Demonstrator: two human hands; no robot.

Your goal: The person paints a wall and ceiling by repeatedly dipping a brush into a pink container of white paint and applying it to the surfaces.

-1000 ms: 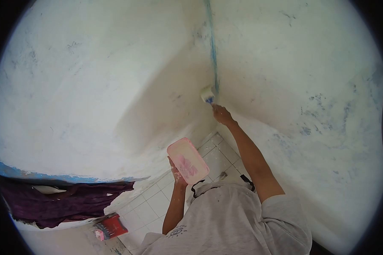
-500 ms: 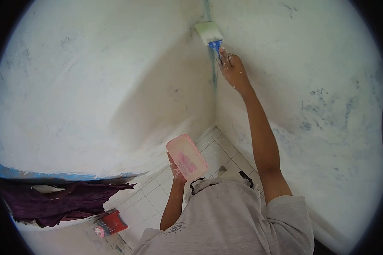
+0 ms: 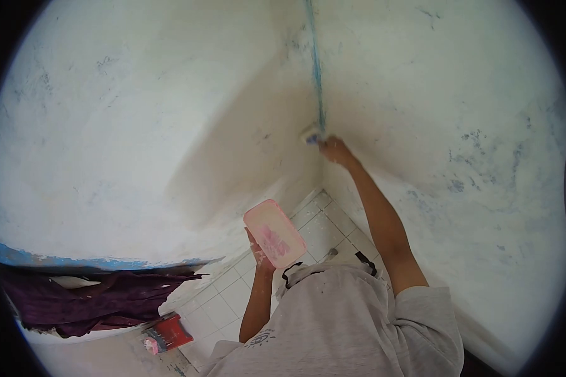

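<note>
My right hand (image 3: 336, 151) is closed around the blue handle of a wide paintbrush (image 3: 310, 135), which is slightly blurred. Its pale head is against or very close to the wall corner, just below a blue-green streak (image 3: 316, 69) running down the seam. Lower down, my left hand (image 3: 260, 254) supports a pink rectangular plastic tub (image 3: 275, 234) from its left side and underneath. Whitish paint and a pink patch show inside the tub. Most of the left fingers are hidden beneath it.
White walls (image 3: 126, 125) with dark scuffs meet at the corner above a tiled floor (image 3: 321, 229). At lower left, dark purple cloth (image 3: 94, 301) fills a blue-edged recess. A red dustpan-like object (image 3: 172, 333) lies on the floor nearby.
My right hand has swept the paintbrush down along the corner, from high on the blue-green streak to its lower end. The left hand and tub have hardly moved.
</note>
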